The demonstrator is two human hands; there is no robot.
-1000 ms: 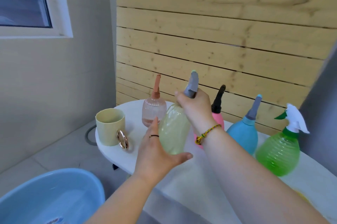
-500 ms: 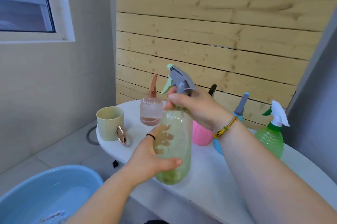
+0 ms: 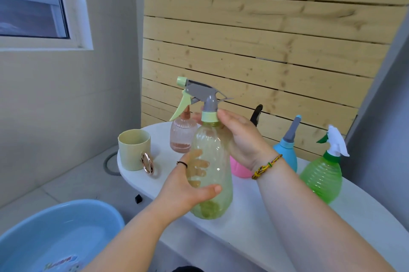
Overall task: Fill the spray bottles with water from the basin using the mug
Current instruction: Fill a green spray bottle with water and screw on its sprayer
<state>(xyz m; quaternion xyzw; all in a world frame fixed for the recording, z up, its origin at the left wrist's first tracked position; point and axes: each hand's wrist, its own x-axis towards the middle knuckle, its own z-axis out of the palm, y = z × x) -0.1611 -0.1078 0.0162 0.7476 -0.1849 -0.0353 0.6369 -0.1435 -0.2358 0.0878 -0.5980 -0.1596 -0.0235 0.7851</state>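
Basin (image 3: pixel 55 227), holding water, sits at lower left; mug (image 3: pixel 134 152) stands upright on the table (image 3: pixel 254 227) beside a rose-tinted bottle (image 3: pixel 181 136). Yellow-green spray bottle (image 3: pixel 212 161) is held upright at the table's front edge — left hand (image 3: pixel 188 187) wraps its lower body, right hand (image 3: pixel 241 138) clasps its neck collar. Pink bottle (image 3: pixel 240 171), blue bottle (image 3: pixel 287 154) and green bottle (image 3: pixel 321 178) stand further right

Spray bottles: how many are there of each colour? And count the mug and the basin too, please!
Pale yellow-green spray bottle: 1
Peach see-through spray bottle: 1
Pink spray bottle: 1
Blue spray bottle: 1
Green spray bottle: 1
Mug: 1
Basin: 1
Total: 7 things, 5 of them spray bottles
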